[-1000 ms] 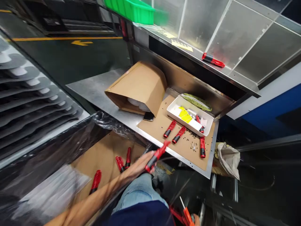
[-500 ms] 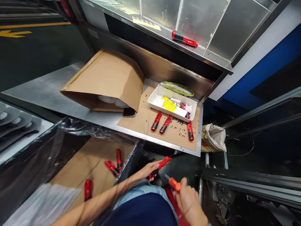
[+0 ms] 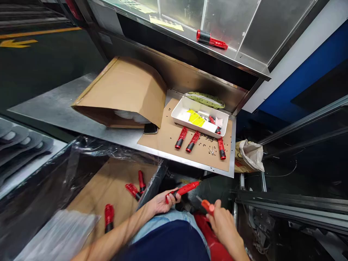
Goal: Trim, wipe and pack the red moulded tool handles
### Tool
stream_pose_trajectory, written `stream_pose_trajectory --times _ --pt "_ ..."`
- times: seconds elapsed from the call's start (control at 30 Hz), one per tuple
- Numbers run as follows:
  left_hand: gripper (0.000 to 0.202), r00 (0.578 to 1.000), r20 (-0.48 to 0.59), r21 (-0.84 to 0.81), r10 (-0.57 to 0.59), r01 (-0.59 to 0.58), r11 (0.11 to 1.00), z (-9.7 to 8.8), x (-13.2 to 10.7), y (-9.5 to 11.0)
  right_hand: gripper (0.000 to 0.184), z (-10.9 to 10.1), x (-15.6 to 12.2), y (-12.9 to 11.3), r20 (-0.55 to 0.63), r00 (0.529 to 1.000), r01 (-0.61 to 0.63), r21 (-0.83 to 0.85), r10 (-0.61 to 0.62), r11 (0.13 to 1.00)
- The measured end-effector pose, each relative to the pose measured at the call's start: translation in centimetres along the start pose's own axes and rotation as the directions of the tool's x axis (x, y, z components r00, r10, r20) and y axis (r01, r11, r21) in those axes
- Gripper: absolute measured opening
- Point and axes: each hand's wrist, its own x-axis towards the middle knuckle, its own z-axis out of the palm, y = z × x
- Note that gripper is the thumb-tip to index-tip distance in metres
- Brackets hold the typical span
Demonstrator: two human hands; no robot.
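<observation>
In the head view my left hand [image 3: 164, 201] is closed around the black end of a red and black plastic tool housing [image 3: 187, 188], which points up and to the right over my lap. My right hand [image 3: 223, 222] is closed on an orange-handled tool [image 3: 207, 206]. A short thin metal tip extends from it toward the held housing without touching it. Whether this is a screwdriver or a blade I cannot tell. On the bench ahead lie more such housings, among them one by the tray's corner [image 3: 221, 148] beside several small silver pieces [image 3: 211, 150].
A white tray [image 3: 176, 116] with yellow labels stands on the cardboard-covered bench, small black bits scattered around it. Left of it are a large paper bag [image 3: 127, 85] and a phone [image 3: 150, 128]. Several housings lie in a plastic-lined box [image 3: 94, 181] at lower left; another [image 3: 212, 40] rests on the ledge.
My left hand has turned the housing, so more of its red length shows and it lies flatter. The orange-handled tool has shifted slightly right, its metal tip now clearer.
</observation>
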Motion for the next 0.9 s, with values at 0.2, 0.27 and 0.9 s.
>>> stream_pose_trajectory --times 0.2,0.27,0.9 --pt "0.014 0.996 0.084 0.020 0.006 -0.008 1.000 0.5 0.6 0.0 0.035 2.1 0.8 1.2 -0.025 0.998 0.063 0.067 -0.061 0.996" --pt "0.020 0.994 0.104 0.085 0.036 -0.045 0.995 1.3 0.4 -0.2 0.029 2.8 2.3 3.1 -0.032 0.999 -0.040 0.083 0.043 0.996" --pt "0.076 0.936 0.265 0.611 0.232 -0.349 0.710 10.9 -6.2 -4.0 0.026 17.6 8.8 7.2 -0.055 0.994 -0.090 0.104 0.096 0.990"
